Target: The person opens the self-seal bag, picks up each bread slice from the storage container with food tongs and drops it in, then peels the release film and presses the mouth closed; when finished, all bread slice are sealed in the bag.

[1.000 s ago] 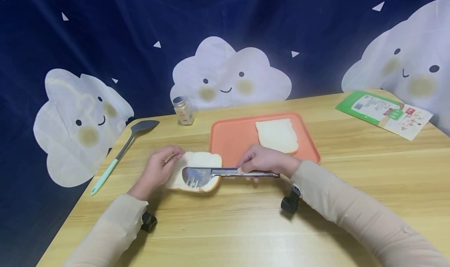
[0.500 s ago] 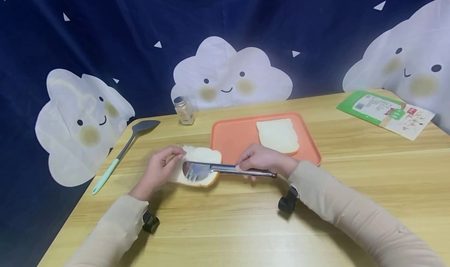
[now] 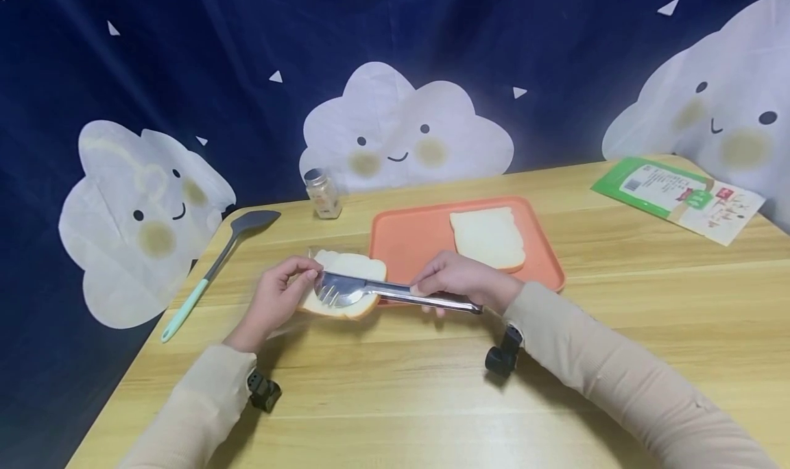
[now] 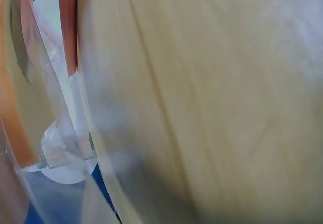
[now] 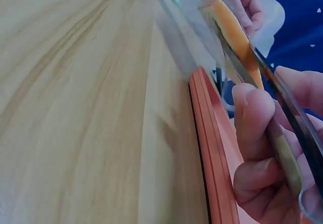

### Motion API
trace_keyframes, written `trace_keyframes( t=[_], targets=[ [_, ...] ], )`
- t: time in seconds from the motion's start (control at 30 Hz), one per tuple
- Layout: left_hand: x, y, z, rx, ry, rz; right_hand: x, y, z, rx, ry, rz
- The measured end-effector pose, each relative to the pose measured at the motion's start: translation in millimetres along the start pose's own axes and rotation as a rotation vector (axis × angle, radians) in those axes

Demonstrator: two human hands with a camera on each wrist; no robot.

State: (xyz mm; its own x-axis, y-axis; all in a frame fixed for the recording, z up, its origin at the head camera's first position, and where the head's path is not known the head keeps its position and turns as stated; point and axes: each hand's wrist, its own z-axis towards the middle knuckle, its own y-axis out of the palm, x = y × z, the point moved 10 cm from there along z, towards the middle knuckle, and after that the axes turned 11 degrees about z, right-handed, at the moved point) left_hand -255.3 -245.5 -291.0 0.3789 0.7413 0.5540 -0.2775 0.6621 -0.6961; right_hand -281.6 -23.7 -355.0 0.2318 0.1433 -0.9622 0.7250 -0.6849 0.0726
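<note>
My right hand [image 3: 453,277] holds metal serving tongs [image 3: 395,292], thumb on one arm and fingers round the other. Their slotted end grips a slice of white bread [image 3: 353,262] with a brown crust. In the right wrist view the bread [image 5: 234,30] stands edge-on between the tong arms. A clear plastic bag [image 4: 63,193] lies around the bread's left part. My left hand [image 3: 278,297] pinches the bag near the bread's upper left corner, thumb against fingers. A second bread slice [image 3: 487,236] lies on the right part of an orange tray [image 3: 404,239].
At the left lies a spatula [image 3: 200,287] with a dark head and mint handle. A small seasoning jar [image 3: 323,195] stands near the back edge. A green and white food packet [image 3: 675,198] lies at the back right of the wooden table [image 3: 395,400].
The tongs and the gripped bread have moved away from me, toward the back, and slightly left. The tongs now slant more. The left hand stays nearly in place.
</note>
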Motion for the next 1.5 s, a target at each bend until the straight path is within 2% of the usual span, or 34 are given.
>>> trace_keyframes(
  t=[0.2,0.5,0.67,0.83,1.03,1.27,1.5],
  targets=[
    [6.6,2.7,0.0,0.0,0.029,-0.099,-2.1,2.2,3.3,0.042,-0.012,-0.078],
    [9.9,-3.6,-1.8,0.042,0.05,-0.014,-9.4,3.7,4.2,0.09,-0.021,-0.169],
    [-1.6,-0.4,-0.5,-0.011,-0.035,0.048,-6.7,4.8,2.4,0.06,-0.006,-0.058],
    [-14.5,3.7,-1.1,-0.063,-0.128,0.049,2.4,3.0,2.9,0.028,0.026,0.028],
    [-21.0,7.0,0.2,-0.086,-0.143,0.066,2.8,0.8,2.7,0.024,0.041,-0.017],
    [-30.3,16.4,-1.8,-0.177,-0.151,0.124,0.4,-3.3,-3.1,0.014,0.049,-0.053],
    [-33.6,11.1,-2.1,-0.151,-0.195,0.129,-5.0,-9.9,-10.6,-0.007,0.052,-0.068]
  ],
)
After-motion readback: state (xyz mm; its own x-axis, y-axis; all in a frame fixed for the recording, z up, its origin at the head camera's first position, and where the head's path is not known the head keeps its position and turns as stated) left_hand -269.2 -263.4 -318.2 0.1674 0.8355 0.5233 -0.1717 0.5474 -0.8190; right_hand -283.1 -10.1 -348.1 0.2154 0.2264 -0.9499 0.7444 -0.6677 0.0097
